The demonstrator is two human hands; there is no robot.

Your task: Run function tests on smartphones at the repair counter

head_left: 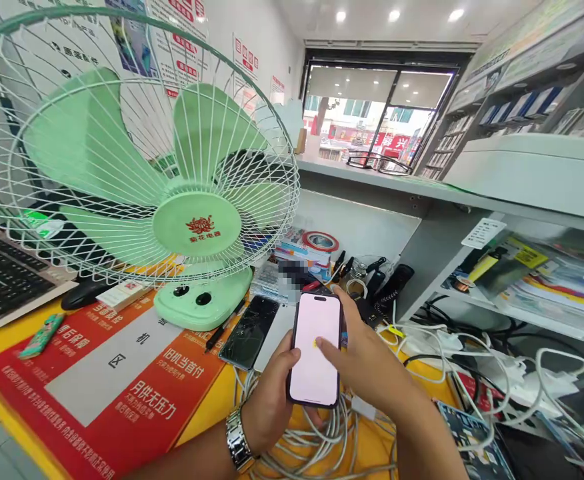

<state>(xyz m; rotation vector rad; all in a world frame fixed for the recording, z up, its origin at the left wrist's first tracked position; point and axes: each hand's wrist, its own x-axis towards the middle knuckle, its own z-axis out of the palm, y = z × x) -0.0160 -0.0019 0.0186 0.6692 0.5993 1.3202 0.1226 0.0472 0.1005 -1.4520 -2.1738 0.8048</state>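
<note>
A black-framed smartphone (315,373) is held upright in front of me, its screen lit pale pink with a small yellow mark near the middle. My left hand (271,393), with a metal watch (239,437) on the wrist, grips the phone's lower left side, thumb along the edge. My right hand (365,343) closes round the phone's right side, and its thumb lies over the screen by the yellow mark. The fingers behind the phone are mostly hidden. Below it lies a coil of grey-white cable (317,453). Just left rests a dark phone with a cracked screen (250,331).
A green desk fan (197,223) stands at left on a red printed mat (112,387). Behind it sits a laptop (7,273). Tangled white cables and chargers (517,367) fill the right side beneath a grey shelf (437,247). Boxes and a red tape roll (321,241) stand at the back.
</note>
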